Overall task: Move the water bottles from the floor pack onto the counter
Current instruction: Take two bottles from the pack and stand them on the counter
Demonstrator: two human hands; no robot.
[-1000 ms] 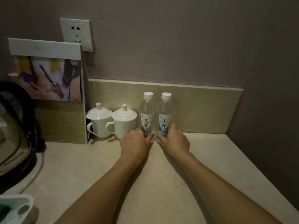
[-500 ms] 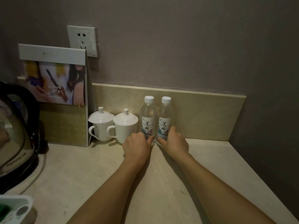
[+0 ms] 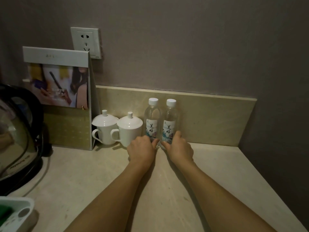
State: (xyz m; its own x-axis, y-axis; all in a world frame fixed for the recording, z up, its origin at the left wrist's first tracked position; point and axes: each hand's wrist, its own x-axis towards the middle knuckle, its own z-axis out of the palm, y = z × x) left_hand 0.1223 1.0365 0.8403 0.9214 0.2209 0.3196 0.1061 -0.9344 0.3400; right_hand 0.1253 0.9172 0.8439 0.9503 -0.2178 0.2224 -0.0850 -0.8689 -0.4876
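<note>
At the near edge, we are seeing two bare forearms cut off by the frame, and a white-rimmed object (image 3: 15, 213) with a green patch at lower left that is too cropped to identify. Farther in, along the left border, a dark kettle (image 3: 18, 131) is being clipped by the frame, its lettering too small for us to read. On the pale counter (image 3: 217, 173), we are looking at the left hand (image 3: 141, 150) curling around the base of the left bottle (image 3: 151, 121), while the right hand (image 3: 179, 150) is wrapping the base of the right bottle (image 3: 169, 123); the fingers are hiding the bottoms of both, so we cannot tell how firmly either is being gripped. Both bottles are standing upright, side by side and nearly touching, just in front of the backsplash (image 3: 209, 119). Each is showing a clear body, a white cap and a white label with dark characters above a coloured picture. Beside the left bottle, two lidded white cups (image 3: 117, 131) are standing. Behind these, a folded card stand (image 3: 58, 97) is partly covering a wall socket (image 3: 85, 41) in dim light.
</note>
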